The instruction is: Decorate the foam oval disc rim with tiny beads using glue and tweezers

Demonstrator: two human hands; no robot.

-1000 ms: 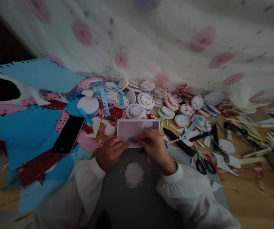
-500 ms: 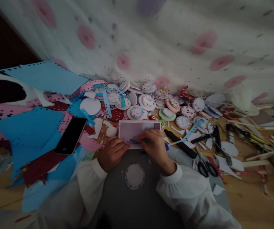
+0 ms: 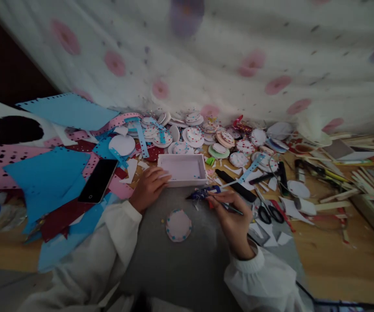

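L hand [image 3: 148, 187] rests on near-left edge of shallow white tray [image 3: 183, 170], fingers loosely curled. R hand [image 3: 232, 216] pinches thin dark tool [image 3: 230, 209], tip near small blue scrap [image 3: 203, 193]. Dotted disc [image 3: 178, 225] lies between hands, nearer.

Dim light, white curtain [image 3: 226, 47] with pink spots behind, wooden floor [image 3: 336, 264] below
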